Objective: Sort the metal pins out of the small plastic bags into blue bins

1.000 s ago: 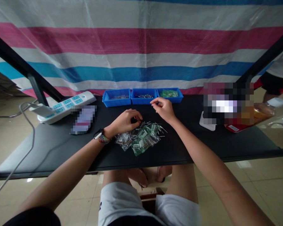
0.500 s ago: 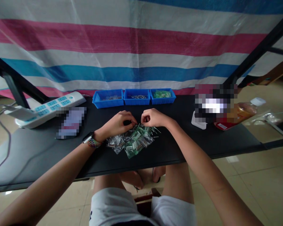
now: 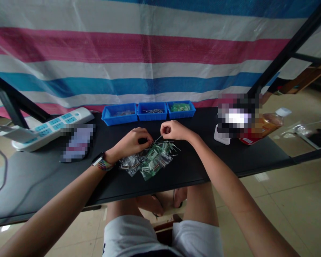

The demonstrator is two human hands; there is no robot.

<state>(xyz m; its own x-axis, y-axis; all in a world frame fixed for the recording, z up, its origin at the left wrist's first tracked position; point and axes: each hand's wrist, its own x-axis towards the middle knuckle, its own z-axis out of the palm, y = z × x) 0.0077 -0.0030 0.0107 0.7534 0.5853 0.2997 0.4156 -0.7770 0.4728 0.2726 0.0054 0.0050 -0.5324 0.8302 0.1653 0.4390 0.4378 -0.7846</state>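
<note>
My right hand point(image 3: 175, 130) pinches a thin silvery metal pin point(image 3: 158, 137) that slants down to the left from the fingertips. My left hand point(image 3: 136, 141) is closed in a pinch at the upper left of the pile; what its fingertips hold, if anything, is too small to make out. Below both hands lies a heap of small plastic bags, some clear bags point(image 3: 131, 165) and some green bags point(image 3: 149, 167), with small metallic parts inside. Several loose metal pins point(image 3: 174, 145) stick out at the heap's right side.
Behind the hands stand a left blue bin point(image 3: 120, 119), a middle blue bin point(image 3: 152, 116) holding metal pins and a right blue bin point(image 3: 182, 114) holding green bags. A power strip point(image 3: 53, 125) and blurred phone point(image 3: 79, 142) lie left. A bottle point(image 3: 273, 121) lies right on the black table point(image 3: 192, 171).
My right hand has lifted slightly away from the heap, and the metal pin now shows at its fingertips. My left hand stays pinched at the heap. The whole view has shifted slightly.
</note>
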